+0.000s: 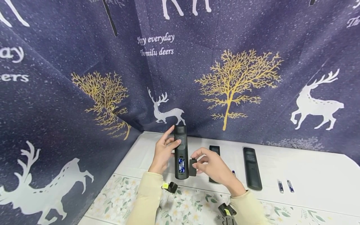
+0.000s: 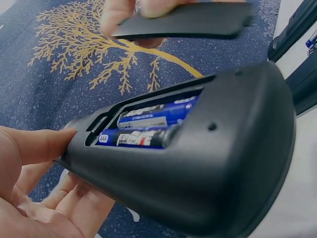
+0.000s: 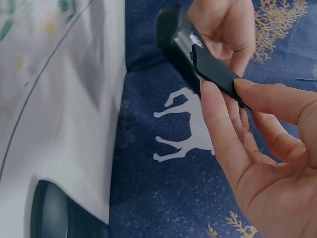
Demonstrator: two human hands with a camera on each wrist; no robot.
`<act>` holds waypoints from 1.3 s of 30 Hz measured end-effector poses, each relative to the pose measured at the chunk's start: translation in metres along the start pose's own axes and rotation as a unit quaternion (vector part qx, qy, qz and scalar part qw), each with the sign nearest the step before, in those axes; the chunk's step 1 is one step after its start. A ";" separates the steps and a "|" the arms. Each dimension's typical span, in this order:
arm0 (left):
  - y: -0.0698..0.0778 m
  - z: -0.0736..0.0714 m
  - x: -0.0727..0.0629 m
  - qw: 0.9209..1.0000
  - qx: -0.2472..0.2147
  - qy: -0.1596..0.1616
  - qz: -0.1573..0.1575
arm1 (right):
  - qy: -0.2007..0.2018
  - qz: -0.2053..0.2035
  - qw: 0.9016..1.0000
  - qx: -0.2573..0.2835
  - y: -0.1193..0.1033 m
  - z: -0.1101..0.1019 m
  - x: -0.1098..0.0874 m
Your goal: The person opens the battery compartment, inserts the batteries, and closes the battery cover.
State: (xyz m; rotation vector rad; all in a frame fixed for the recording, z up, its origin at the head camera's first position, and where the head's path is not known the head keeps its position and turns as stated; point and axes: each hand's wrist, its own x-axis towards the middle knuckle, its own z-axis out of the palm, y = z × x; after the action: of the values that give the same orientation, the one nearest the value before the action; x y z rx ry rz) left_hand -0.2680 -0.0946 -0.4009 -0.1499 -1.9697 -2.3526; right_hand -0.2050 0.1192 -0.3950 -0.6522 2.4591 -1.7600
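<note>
My left hand grips a black remote control by its upper part, with the back turned toward me. Its battery compartment lies uncovered near the lower end. Two blue AAA batteries sit side by side inside, as the left wrist view shows. Between thumb and fingers, my right hand pinches the black battery cover, just right of the compartment and apart from it. In the right wrist view the cover overlaps the remote from that angle.
Behind the right hand, a second remote lies on the white table, a blue battery beside it. Farther right are a third remote and two loose batteries. A deer-print cloth hangs behind the table.
</note>
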 end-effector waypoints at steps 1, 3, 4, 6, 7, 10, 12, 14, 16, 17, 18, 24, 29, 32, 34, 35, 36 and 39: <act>0.000 0.000 0.000 1.000 0.001 -0.001 0.001 | 0.003 0.000 1.000 0.004 -0.001 0.001 0.001; 0.000 0.001 0.000 1.000 0.003 -0.002 0.001 | 0.009 0.004 1.000 0.011 -0.003 0.003 0.003; 0.000 0.001 0.000 1.000 0.003 -0.003 0.002 | 0.013 0.006 1.000 0.014 -0.004 0.004 0.005; 0.000 0.002 -0.001 1.000 0.002 -0.006 0.003 | 0.018 0.011 1.000 0.019 -0.005 0.006 0.006; 0.000 0.002 -0.001 1.000 0.002 -0.007 0.003 | 0.020 0.013 1.000 0.019 -0.006 0.007 0.007; 0.000 0.003 -0.001 1.000 0.003 -0.010 0.005 | 0.024 0.014 0.999 0.026 -0.006 0.010 0.009; 0.000 0.003 -0.001 1.000 0.003 -0.011 0.006 | 0.024 0.013 0.999 0.029 -0.006 0.012 0.010; 0.001 0.003 -0.001 1.000 0.003 -0.011 0.006 | 0.025 0.009 0.999 0.030 -0.006 0.014 0.011; 0.001 0.003 -0.001 1.000 0.002 -0.010 0.006 | 0.027 0.007 0.999 0.028 -0.006 0.016 0.011; 0.001 0.003 -0.001 1.000 0.001 -0.010 0.006 | 0.028 0.005 0.999 0.025 -0.007 0.017 0.011; 0.001 0.003 -0.001 1.000 0.002 -0.010 0.007 | 0.028 0.000 0.999 0.024 -0.006 0.018 0.012; 0.001 0.003 0.000 1.000 0.009 -0.019 0.016 | 0.028 -0.017 0.999 0.016 -0.005 0.025 0.014; 0.002 0.001 -0.002 1.000 0.012 -0.019 0.013 | 0.023 -0.027 0.999 0.001 -0.002 0.030 0.015; 0.002 -0.001 -0.003 1.000 0.012 -0.016 0.011 | 0.032 -0.034 0.999 -0.024 -0.002 0.031 0.014; 0.002 -0.001 -0.004 1.000 0.014 -0.017 0.012 | 0.041 -0.040 0.997 -0.049 -0.002 0.032 0.015; 0.002 -0.001 -0.004 1.000 0.012 -0.016 0.011 | 0.045 -0.044 0.996 -0.060 -0.001 0.032 0.016; 0.002 -0.002 -0.004 1.000 0.011 -0.017 0.011 | 0.049 -0.051 0.995 -0.070 -0.001 0.032 0.017; 0.002 -0.002 -0.003 1.000 0.011 -0.019 0.013 | 0.059 -0.073 0.991 -0.091 0.002 0.034 0.019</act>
State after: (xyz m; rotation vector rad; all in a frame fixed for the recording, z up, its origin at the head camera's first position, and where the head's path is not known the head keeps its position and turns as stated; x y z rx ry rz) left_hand -0.2647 -0.0972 -0.3994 -0.2184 -1.9967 -2.3275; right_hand -0.2135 0.0826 -0.4052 -0.7812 2.7426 -1.6799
